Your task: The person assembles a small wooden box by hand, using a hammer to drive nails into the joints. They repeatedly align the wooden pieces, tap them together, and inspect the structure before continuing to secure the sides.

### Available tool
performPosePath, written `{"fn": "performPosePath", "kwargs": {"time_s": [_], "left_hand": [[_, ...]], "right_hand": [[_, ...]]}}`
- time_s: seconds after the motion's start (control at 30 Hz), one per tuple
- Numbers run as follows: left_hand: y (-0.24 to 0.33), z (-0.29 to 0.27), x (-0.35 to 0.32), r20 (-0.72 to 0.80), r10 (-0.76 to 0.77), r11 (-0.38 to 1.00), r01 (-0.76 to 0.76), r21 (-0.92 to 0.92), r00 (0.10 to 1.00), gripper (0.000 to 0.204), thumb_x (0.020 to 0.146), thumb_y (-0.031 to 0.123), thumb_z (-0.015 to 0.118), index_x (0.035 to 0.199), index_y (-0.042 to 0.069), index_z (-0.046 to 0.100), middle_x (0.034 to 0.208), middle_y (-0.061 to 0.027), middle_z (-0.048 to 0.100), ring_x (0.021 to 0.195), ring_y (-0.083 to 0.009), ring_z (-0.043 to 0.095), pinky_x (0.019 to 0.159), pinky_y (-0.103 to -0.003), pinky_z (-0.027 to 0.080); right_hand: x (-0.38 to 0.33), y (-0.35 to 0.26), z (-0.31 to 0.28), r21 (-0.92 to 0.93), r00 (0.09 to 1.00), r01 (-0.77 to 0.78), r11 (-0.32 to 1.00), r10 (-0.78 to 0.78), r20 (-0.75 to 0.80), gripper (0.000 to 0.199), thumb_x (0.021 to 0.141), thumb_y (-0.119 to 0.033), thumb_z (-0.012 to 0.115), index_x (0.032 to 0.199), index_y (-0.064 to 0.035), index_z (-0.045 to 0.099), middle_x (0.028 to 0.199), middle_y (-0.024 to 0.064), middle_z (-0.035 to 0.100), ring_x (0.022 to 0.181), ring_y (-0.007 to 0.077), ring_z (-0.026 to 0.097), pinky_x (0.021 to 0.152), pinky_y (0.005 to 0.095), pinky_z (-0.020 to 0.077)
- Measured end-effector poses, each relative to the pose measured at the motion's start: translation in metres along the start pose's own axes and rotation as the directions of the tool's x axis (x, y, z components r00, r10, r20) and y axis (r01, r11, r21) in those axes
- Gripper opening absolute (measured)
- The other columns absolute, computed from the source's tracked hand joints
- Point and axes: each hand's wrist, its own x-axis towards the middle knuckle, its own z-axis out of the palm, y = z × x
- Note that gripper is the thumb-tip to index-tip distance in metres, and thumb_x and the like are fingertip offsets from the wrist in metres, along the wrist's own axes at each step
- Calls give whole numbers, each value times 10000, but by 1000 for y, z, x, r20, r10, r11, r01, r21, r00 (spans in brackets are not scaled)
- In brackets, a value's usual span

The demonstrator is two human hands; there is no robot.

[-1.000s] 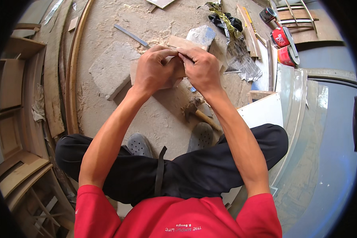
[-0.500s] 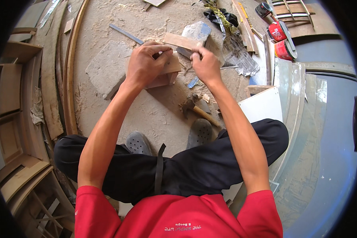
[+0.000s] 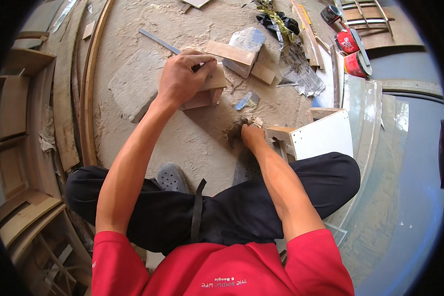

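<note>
- Left hand (image 3: 185, 76): thumb and fingertips pinched together over the wood block (image 3: 202, 99). Can't tell if something small is in the pinch. Basically the same pose as half a second ago.
- Right hand (image 3: 253, 135): the big change. Half a second ago it was up by the near end of the wood strip (image 3: 230, 52); now it's down on the floor (image 3: 202, 133) at the hammer (image 3: 237, 130), fingers curled in around the handle area. Hand covers the handle, so grip is partly hidden; hammer head sits in shadow just past the fingers.
- A second ago both hands met over the block; now well apart.
- Block: at the right edge of the stone slab (image 3: 135, 84), top board partly under the left hand, dark spot near its right end. No clear shift vs half a second ago. Contact with the slab is hidden.
- Strip: lies across the blue-marked stone (image 3: 249, 38), right hand now clear of it.
- Small wood offcut (image 3: 264, 74) right of that stone: now in full view, was behind the right hand.
- Blue scrap (image 3: 243, 101): on the floor between block and hammer, in plain view.
- Right clog (image 3: 245, 170): now partly behind the right forearm; was uncovered before.
- White panel (image 3: 323, 135): right of the right wrist, its wooden left side now showing.
- Metal strip (image 3: 159, 41): beyond the left hand, same spot.
</note>
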Motion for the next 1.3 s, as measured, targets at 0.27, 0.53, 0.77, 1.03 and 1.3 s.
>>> {"fn": "performPosePath", "kwargs": {"time_s": [0.27, 0.53, 0.77, 1.03, 1.3], "left_hand": [[-1, -1, -3, -17, 26, 998, -25, 61, 1000, 233, 875, 208, 744, 1050, 59, 783, 1092, -106, 753, 971, -258, 726, 867, -339, 560], [-1, 2, -3, 6, 47, 998, -48, 28, 999, 226, 881, 199, 740, 1057, 63, 780, 1097, -99, 752, 982, -244, 725, 884, -335, 558], [-4, -5, -3, 16, 12, 1000, -12, 8, 1000, 212, 875, 180, 737, 1052, 74, 784, 1090, -91, 752, 997, -254, 715, 896, -344, 552], [-5, -2, -4, -11, 66, 998, -66, 23, 998, 217, 860, 164, 734, 1052, 76, 785, 1108, -106, 749, 1011, -268, 708, 928, -359, 540], [-6, -1, -4, -4, 95, 995, -95, 23, 995, 231, 851, 152, 725, 1061, 72, 782, 1103, -108, 750, 1019, -277, 706, 926, -367, 540]], "right_hand": [[-6, 4, 6, 127, 998, 47, 991, -40, -52, 252, 942, -220, 584, 1117, -39, 572, 955, 187, 731, 969, 381, 715, 815, 501, 565], [-28, 2, -84, 262, 996, 3, 965, -26, 84, 283, 831, -240, 639, 945, 14, 688, 929, 236, 726, 848, 381, 715, 759, 476, 570], [-70, 12, -257, 307, 977, -210, 928, 189, 97, 291, 887, -188, 525, 923, 53, 685, 723, 142, 685, 544, 228, 647, 512, 383, 543], [-143, -19, -314, 953, 963, 218, 212, 109, -245, 382, 999, -393, 589, 1082, -22, 557, 675, 11, 554, 486, 104, 539, 413, 284, 449], [-125, -51, -291, 744, 854, 384, 547, 95, -511, 433, 976, -404, 611, 1096, 12, 645, 903, 203, 704, 860, 352, 692, 813, 437, 523]]}}
